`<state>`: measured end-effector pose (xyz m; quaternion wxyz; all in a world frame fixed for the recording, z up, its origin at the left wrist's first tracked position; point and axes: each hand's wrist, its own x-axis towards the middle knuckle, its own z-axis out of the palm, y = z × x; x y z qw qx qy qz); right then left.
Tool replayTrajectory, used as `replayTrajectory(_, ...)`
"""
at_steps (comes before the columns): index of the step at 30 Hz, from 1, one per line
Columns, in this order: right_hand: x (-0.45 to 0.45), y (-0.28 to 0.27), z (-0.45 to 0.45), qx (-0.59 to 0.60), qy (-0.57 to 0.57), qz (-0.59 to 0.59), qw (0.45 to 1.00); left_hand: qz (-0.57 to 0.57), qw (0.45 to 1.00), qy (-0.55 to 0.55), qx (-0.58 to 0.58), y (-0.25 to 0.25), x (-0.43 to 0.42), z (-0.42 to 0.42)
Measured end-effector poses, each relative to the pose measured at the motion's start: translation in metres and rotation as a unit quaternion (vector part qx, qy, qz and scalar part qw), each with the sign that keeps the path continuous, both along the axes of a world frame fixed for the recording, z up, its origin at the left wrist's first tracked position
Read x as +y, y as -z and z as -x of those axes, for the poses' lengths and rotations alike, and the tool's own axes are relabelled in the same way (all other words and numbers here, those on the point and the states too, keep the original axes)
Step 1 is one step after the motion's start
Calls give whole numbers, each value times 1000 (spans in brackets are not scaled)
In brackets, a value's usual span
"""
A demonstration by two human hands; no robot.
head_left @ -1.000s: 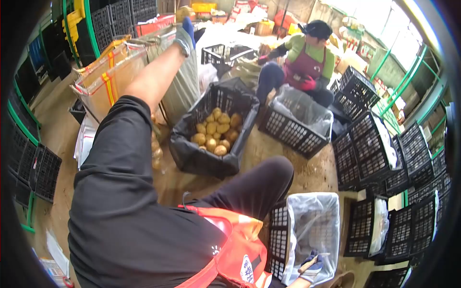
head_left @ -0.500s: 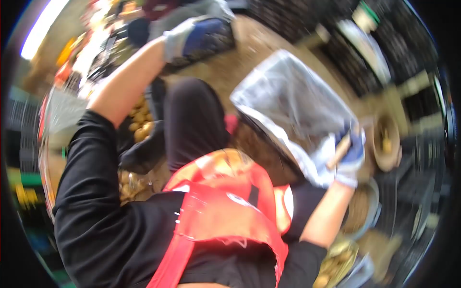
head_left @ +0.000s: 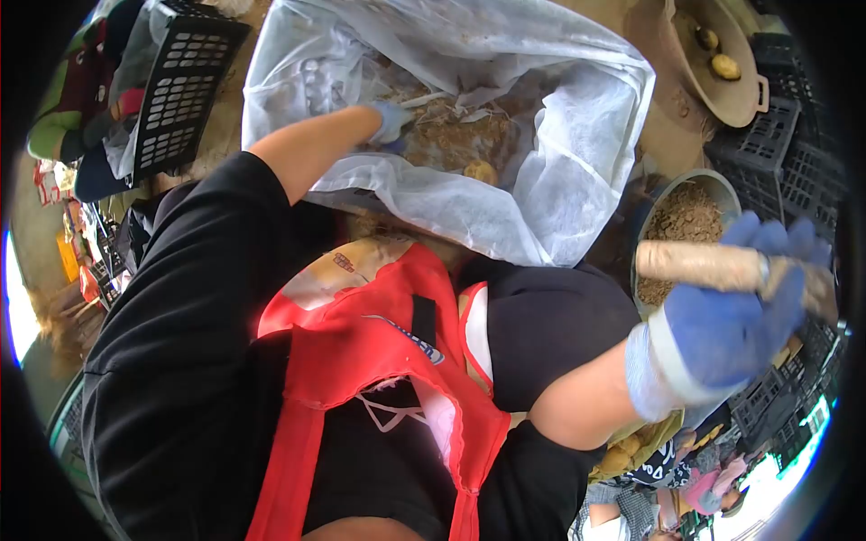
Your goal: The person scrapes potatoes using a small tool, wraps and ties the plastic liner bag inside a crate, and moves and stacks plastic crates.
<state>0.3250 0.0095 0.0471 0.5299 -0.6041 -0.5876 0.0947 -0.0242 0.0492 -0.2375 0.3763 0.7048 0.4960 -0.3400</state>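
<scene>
My left hand (head_left: pixel 390 123), in a grey and blue glove, reaches down into a crate lined with white fabric (head_left: pixel 577 171). Its fingers are partly hidden near the soil-covered bottom, so I cannot tell their grip. A single potato (head_left: pixel 481 171) lies in the liner, to the right of that hand, among dirt and pale scraps. Out to the right, beyond the lined crate, my right hand (head_left: pixel 735 320) wears a blue coated glove. It is closed around a wooden-handled tool (head_left: pixel 699 261); the tool's dirty far end is blurred and partly covered by the fingers.
A grey bucket of loose soil (head_left: pixel 690 212) stands right of the lined crate. Behind it is a wide tan basin (head_left: pixel 722 99) with two potatoes. Black crates (head_left: pixel 758 135) are stacked at right. Another person's green sleeve (head_left: pixel 54 135) is beside a black crate (head_left: pixel 185 99) at left.
My left hand has left a dark crate at the upper left and is now inside the lined crate. My right hand, still holding the tool, has moved off the liner's edge to the right.
</scene>
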Motion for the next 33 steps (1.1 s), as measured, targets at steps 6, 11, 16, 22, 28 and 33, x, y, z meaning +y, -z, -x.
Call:
replayTrajectory(6,14,8,13,281,-141,103,944,-65,982,-152,-86,34,-27,36)
replayTrajectory(11,12,16,48,164,-143,161,963,31,911,-266,-313,-21,21,33)
replayTrajectory(16,-1,-3,77,483,-157,330,796,-102,876,-180,-436,-152,14,-9)
replayTrajectory(22,-20,17,109,361,-226,418,802,43,711,-380,-590,-249,-31,-13)
replayTrajectory(28,-28,35,137,365,-308,358,802,40,658,-389,-643,-246,-64,-16)
replayTrajectory(33,-29,51,130,339,-304,362,813,-18,622,-422,-659,-228,-76,-25)
